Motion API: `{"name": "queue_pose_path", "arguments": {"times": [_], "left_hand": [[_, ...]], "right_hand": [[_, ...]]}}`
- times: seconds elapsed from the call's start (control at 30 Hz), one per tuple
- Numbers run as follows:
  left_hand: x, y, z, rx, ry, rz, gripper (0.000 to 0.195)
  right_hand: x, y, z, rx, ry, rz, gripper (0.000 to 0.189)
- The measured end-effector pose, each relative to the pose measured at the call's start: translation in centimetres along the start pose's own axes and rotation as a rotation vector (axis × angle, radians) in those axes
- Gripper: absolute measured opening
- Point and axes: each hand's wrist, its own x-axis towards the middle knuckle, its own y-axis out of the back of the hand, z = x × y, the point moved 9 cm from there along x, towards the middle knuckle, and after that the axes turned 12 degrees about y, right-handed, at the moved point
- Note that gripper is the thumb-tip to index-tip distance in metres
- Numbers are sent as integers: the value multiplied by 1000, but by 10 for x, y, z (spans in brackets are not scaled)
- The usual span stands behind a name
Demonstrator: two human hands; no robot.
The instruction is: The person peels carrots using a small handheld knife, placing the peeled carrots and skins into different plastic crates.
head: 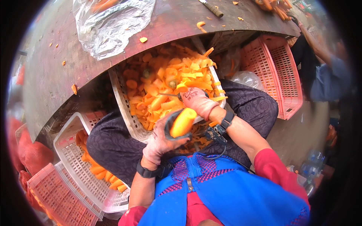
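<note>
My left hand (pixel 167 135), in a pale pink work glove with a dark palm, holds a peeled carrot piece (pixel 183 122), its blunt end pointing up and to the right. Just above and to the right, my right hand (pixel 196 100), in a similar glove, is closed around a tool with a thin metal blade (pixel 168 94) that points left; the handle is mostly hidden by the fingers. Beneath both hands, a white plastic crate (pixel 122 106) between the knees is heaped with carrot peelings and cut ends (pixel 169 73). An orange carrot strip lies over the top of the right glove.
A wooden table (pixel 172 21) curves across the top, bearing a plastic bag (pixel 113 31), a knife (pixel 213 9) and scraps. Left stands a white crate (pixel 76 158) with carrots (pixel 99 171); pink crates (pixel 271 70) stand right. Another person's arm (pixel 316 42) reaches the table at upper right.
</note>
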Motion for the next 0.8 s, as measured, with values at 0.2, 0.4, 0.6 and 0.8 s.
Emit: {"name": "queue_pose_path", "arguments": {"times": [0.2, 0.4, 0.6, 0.8], "left_hand": [[6, 36, -22, -1213, 52, 110, 47], [6, 46, -12, -666, -30, 252, 50], [-3, 25, 11, -568, 53, 76, 69], [-9, 11, 14, -747, 280, -152, 62]], "right_hand": [[-30, 8, 7, 1236, -113, 448, 39], [-60, 64, -63, 1394, 510, 765, 47], [-55, 43, -36, 2000, 319, 541, 56], [-77, 83, -28, 1463, 500, 567, 67]]}}
